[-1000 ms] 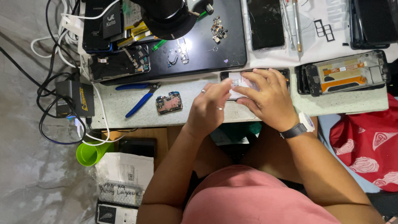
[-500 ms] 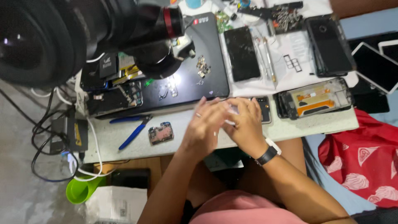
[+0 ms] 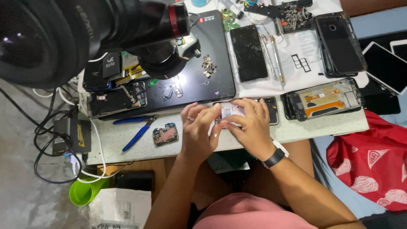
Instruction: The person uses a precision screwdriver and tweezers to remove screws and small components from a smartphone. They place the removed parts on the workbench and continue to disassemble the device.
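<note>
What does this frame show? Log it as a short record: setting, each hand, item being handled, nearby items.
setting: cluttered white workbench seen from above, dark mat on it
left hand: left hand with fingertips on the small opened phone
right hand: right hand, dark wristwatch, resting over the same phone
item handled: lies flat at the bench's front edge, partly covered by both hands
nearby: blue-handled pliers, loose circuit board, opened phone frame with orange parts, black phone screen

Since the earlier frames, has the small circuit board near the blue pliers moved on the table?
No. The circuit board lies just right of the blue pliers, at the table's front edge, as before. Only the camera view shifted.
</note>
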